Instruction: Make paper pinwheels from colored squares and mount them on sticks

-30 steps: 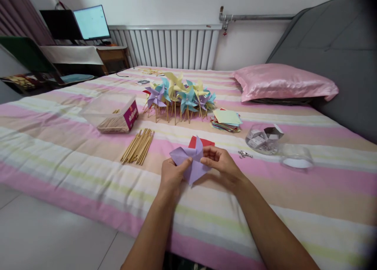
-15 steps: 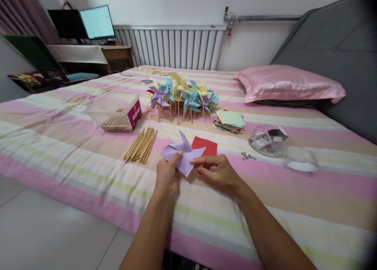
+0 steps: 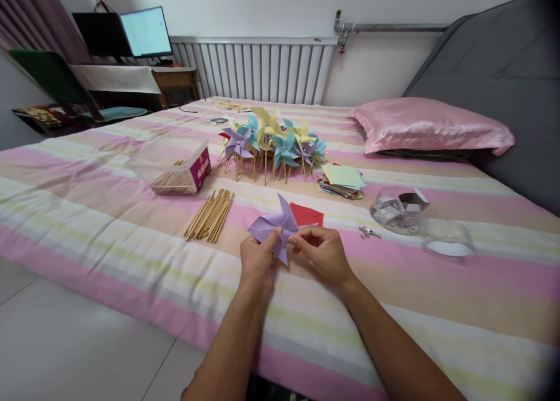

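My left hand (image 3: 259,255) grips a purple paper pinwheel (image 3: 268,226), thumb pressed near its centre. At the pinwheel's right side, the closed fingers of my right hand (image 3: 322,250) pinch one of its blades close to the middle. Whether those fingers also hold a small part is hidden. Just behind the pinwheel lies a red paper square (image 3: 307,214), partly covered. Left of my hands is a bundle of thin wooden sticks (image 3: 210,216). To the right sit several small metal fasteners (image 3: 368,232).
Finished pinwheels on sticks (image 3: 284,147) stand in a cluster behind my hands. A clear plastic tub (image 3: 175,167) holds more sticks. Stacked coloured paper (image 3: 343,179), a round clear container (image 3: 394,214) and a clear lid (image 3: 448,237) lie rightward, before a pink pillow (image 3: 431,124).
Both hands and the purple pinwheel have shifted slightly right. My right fingers have moved from the blade's outer part in toward the centre, covering more of the pinwheel.
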`<state>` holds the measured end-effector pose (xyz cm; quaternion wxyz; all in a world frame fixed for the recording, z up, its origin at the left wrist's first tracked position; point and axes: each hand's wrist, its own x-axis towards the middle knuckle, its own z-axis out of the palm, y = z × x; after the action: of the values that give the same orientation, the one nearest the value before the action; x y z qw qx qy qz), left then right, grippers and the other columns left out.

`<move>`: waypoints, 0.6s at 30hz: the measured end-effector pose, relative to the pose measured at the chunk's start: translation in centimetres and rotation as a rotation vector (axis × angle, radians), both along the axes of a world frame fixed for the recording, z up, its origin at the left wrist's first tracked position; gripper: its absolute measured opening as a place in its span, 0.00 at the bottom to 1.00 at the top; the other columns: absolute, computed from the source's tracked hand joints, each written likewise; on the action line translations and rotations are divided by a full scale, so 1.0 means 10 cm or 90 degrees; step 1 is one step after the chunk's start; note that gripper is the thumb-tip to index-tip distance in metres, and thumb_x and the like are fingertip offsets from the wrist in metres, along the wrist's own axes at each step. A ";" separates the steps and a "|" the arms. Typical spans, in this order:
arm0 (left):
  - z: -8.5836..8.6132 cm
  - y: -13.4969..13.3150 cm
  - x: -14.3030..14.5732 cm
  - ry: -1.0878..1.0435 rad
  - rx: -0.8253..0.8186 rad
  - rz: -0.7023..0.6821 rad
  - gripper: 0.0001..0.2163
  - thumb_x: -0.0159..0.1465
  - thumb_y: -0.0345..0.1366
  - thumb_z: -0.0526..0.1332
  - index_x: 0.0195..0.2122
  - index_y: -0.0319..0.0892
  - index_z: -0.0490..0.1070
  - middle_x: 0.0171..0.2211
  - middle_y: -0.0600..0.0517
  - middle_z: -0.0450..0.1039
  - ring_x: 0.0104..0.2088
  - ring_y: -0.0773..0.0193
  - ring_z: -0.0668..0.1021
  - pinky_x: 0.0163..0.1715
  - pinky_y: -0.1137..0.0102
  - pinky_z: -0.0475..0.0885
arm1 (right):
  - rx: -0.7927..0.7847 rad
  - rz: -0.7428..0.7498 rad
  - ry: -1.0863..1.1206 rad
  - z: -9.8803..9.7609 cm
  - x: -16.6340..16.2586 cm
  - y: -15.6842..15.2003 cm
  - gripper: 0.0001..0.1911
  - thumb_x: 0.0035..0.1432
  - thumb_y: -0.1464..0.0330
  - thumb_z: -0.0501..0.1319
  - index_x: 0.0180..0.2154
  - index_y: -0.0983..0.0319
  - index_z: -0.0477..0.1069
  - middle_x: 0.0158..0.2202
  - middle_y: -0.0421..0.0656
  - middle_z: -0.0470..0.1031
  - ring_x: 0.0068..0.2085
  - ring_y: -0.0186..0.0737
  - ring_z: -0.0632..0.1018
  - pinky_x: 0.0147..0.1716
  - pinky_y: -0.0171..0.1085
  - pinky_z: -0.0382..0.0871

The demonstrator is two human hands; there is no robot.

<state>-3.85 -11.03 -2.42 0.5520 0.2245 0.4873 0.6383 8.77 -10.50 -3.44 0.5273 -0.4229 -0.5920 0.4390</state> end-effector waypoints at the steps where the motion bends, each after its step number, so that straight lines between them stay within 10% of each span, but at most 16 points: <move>1: 0.00 0.00 0.02 0.003 0.004 0.005 0.12 0.43 0.35 0.72 0.25 0.34 0.74 0.20 0.53 0.73 0.19 0.70 0.72 0.21 0.75 0.64 | -0.001 -0.017 0.002 0.00 -0.01 0.00 0.10 0.50 0.61 0.67 0.25 0.61 0.76 0.23 0.41 0.76 0.25 0.36 0.75 0.27 0.36 0.69; 8: -0.02 -0.01 0.08 0.019 0.022 0.006 0.13 0.44 0.36 0.72 0.29 0.34 0.77 0.24 0.51 0.76 0.21 0.69 0.74 0.23 0.74 0.67 | 0.000 -0.095 0.023 -0.07 -0.04 0.02 0.11 0.51 0.61 0.66 0.26 0.62 0.76 0.49 0.48 0.73 0.29 0.35 0.78 0.29 0.36 0.71; 18: -0.04 -0.01 0.10 0.056 0.037 0.001 0.11 0.44 0.36 0.72 0.26 0.35 0.78 0.22 0.52 0.75 0.22 0.69 0.73 0.25 0.73 0.68 | 0.040 -0.182 -0.044 -0.05 -0.02 0.02 0.10 0.49 0.63 0.66 0.23 0.62 0.74 0.49 0.51 0.73 0.48 0.48 0.76 0.30 0.36 0.71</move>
<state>-2.83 -11.17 -2.77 0.5230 0.2679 0.4925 0.6420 8.55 -10.27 -3.94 0.5765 -0.5010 -0.5570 0.3260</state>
